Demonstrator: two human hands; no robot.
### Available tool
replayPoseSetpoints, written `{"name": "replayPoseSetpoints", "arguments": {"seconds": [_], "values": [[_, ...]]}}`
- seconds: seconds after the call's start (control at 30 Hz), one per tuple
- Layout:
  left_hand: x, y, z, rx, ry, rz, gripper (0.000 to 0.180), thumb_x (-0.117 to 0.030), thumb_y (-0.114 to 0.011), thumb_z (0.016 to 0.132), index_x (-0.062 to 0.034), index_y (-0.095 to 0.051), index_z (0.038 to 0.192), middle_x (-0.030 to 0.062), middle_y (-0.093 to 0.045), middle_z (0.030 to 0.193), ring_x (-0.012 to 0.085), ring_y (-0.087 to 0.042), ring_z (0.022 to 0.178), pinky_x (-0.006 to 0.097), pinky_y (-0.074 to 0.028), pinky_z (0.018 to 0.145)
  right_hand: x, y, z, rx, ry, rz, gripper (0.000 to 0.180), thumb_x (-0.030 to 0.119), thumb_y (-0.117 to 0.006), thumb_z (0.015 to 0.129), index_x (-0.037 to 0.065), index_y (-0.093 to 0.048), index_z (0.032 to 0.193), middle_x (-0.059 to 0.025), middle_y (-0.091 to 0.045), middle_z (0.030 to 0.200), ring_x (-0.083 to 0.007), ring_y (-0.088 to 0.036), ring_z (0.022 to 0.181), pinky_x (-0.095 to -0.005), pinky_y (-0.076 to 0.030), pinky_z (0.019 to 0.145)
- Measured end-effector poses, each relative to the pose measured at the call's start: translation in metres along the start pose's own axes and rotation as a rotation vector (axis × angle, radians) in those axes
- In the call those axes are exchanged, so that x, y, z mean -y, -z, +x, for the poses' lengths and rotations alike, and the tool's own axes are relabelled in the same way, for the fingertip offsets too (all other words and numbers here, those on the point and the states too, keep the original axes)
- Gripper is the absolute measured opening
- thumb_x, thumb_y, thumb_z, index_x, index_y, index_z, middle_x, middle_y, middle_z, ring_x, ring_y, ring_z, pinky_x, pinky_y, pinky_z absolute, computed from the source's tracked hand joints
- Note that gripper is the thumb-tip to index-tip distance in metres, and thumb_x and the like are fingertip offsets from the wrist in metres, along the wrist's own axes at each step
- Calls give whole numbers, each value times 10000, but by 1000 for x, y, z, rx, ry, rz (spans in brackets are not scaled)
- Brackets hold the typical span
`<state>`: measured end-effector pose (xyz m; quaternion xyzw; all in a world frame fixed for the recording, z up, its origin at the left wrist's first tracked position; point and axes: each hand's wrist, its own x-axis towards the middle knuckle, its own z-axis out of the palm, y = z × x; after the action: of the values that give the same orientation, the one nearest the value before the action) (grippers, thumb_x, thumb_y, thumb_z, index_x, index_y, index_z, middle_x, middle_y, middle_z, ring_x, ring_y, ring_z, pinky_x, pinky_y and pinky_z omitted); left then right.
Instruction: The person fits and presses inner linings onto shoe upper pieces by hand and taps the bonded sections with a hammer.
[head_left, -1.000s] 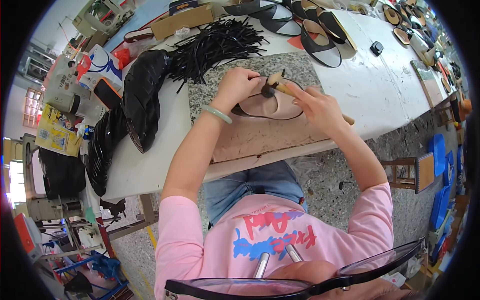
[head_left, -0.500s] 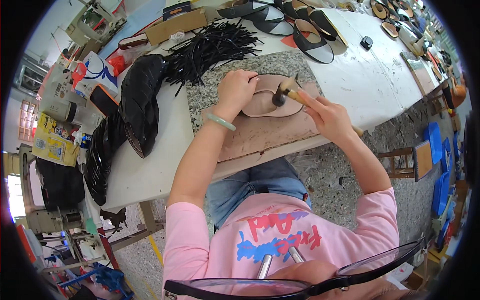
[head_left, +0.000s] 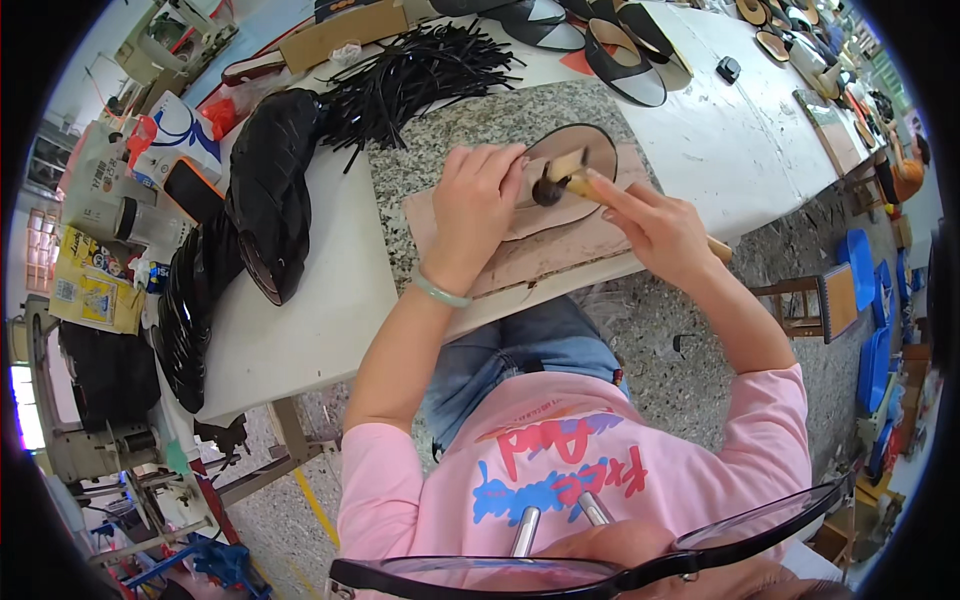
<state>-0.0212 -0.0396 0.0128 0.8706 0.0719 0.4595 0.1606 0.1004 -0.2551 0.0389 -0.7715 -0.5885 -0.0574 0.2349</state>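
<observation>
My left hand [head_left: 474, 200] grips the left end of a pale beige shoe upper [head_left: 600, 150] with a dark edge, its fingers and thumb closed over the piece. The upper lies tilted, its right end pointing away from me. In my right hand [head_left: 662, 232] is a hammer [head_left: 582, 187], held by its wooden handle. The dark round face of the hammer is right over the middle of the upper; whether it touches cannot be told. Under the work are a pinkish board [head_left: 510, 275] and a speckled stone slab [head_left: 395, 195].
Black strips [head_left: 420, 80] lie heaped beyond the slab. Stacked black shoe parts [head_left: 270, 190] and a phone [head_left: 193, 190] are at the left. Several black-and-white uppers [head_left: 625, 70] sit at the back, near a small black object [head_left: 728, 69]. A wooden stool [head_left: 815, 305] stands right of the table.
The upper has turned, its right end swinging away from me. My left hand has shifted with it, while the hammer stays over the piece, slightly further left.
</observation>
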Motion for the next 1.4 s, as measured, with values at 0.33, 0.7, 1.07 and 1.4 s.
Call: {"name": "replayPoseSetpoints", "arguments": {"seconds": [0.33,0.7,1.07,1.4], "values": [[4,40,-29,-79,164,-114,179,16,-698,795,-34,-706,966,69,-656,862,164,-580,704,265,-472,560,13,-24,25,-1,147,102,571,116,-634,876,247,-473,1407,-74,-595,852,-285,-600,646,-396,-497,576],[-10,76,-78,-139,663,-53,189,-23,-687,748,-26,-575,900,91,-602,825,174,-590,645,281,-499,566,38,-32,56,101,208,32,536,127,-638,862,223,-508,1373,-52,-579,820,-256,-593,645,-373,-483,546],[3,86,-116,-47,539,234,406,-111,-620,715,3,-582,1102,164,-600,1077,383,-477,1052,472,-369,929,58,-52,60,118,288,78,556,128,-617,844,270,-495,1367,-39,-573,790,-250,-608,608,-372,-491,481],[9,103,-128,-332,1089,-718,349,-141,-582,837,23,-550,1144,191,-597,1124,410,-387,1218,517,-277,1044,69,-56,68,147,295,103,537,148,-608,865,264,-486,1375,-41,-577,766,-269,-612,608,-388,-496,491]]}}
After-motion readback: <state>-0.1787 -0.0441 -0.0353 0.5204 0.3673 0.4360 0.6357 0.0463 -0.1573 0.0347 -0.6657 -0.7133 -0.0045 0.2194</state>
